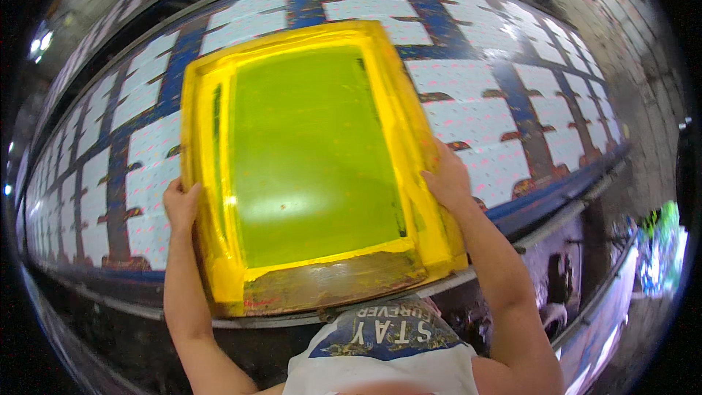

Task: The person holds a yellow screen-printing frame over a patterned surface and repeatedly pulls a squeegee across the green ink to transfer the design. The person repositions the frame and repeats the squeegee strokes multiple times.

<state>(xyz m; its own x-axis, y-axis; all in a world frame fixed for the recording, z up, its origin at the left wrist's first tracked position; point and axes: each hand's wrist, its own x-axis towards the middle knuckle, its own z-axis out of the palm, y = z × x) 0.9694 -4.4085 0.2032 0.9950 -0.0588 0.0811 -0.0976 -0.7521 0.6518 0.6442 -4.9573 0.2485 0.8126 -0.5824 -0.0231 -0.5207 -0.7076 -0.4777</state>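
Note:
A screen printing frame (307, 153) with a yellow-green mesh and yellow-coated borders tilts over the near side of a long printing table. Its near end has a worn brown strip, close to my body. My left hand (181, 205) grips the left side of the frame, thumb on top and fingers partly out of sight beneath. On the opposite side my right hand (447, 179) is closed around the edge, its thumb on the yellow border. White cut fabric pieces (482, 113) with small pink marks lie beside and beyond the frame; some are hidden under it.
The long blue table (523, 106) carries rows of white pieces with dark brown patches between them. A metal rail (570, 212) runs along its near edge. Another table stands beyond at the upper left. Grey floor (614, 36) and a bright green bundle (662, 245) are at the right.

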